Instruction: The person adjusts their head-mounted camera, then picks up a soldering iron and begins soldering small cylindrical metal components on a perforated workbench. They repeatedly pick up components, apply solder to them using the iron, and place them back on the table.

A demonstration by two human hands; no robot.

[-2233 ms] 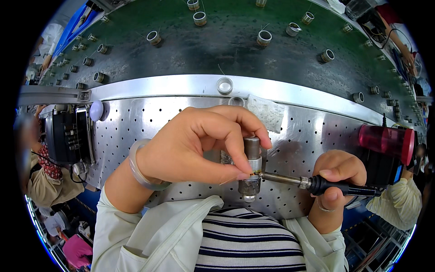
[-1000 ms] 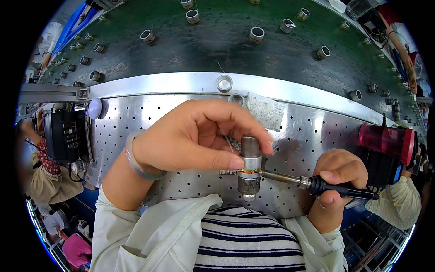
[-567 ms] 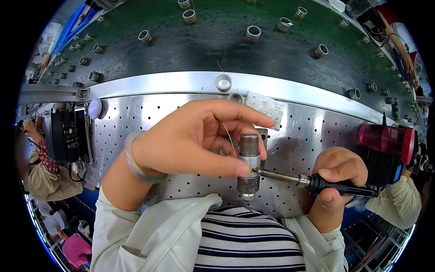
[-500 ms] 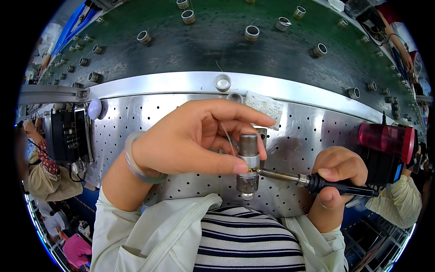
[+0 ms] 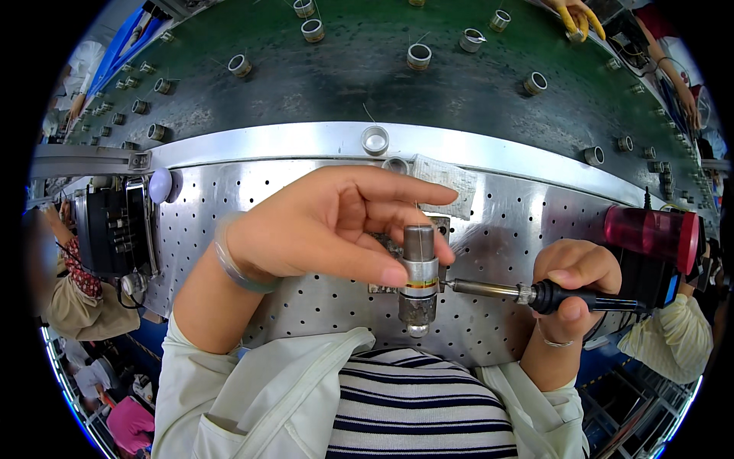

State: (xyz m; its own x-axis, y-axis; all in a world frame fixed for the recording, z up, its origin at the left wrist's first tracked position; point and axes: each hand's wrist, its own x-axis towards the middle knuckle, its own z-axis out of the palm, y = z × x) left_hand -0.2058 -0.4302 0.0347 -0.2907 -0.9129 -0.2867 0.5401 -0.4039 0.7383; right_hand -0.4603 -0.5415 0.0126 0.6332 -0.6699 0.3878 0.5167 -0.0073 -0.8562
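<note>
A metal ring (image 5: 420, 271) with a copper-coloured band sits around an upright steel post (image 5: 418, 243), whose rounded end points toward me. Closed around the ring is my left hand (image 5: 329, 229), thumb at its left edge and a fingertip at its right. A thin wire stands up behind the post. My right hand (image 5: 577, 275) grips a soldering iron (image 5: 485, 288) by its black handle. The iron's tip lies just right of the band, with a slight gap. Part of the fixture behind the post is hidden by my left fingers.
Beyond the perforated metal table (image 5: 206, 214) runs a green conveyor belt (image 5: 336, 84) carrying several rings. One loose ring (image 5: 375, 140) stands on the metal rail. A white pad (image 5: 451, 180) lies behind my hand. A black device (image 5: 115, 229) is left, a red cylinder (image 5: 650, 236) right. A yellow-gloved hand (image 5: 577, 19) reaches over the belt.
The iron's tip has drawn back slightly rightward from the ring. My left thumb has shifted left, uncovering more of the band. Belt rings have slid slightly left, and a co-worker's gloved hand has appeared.
</note>
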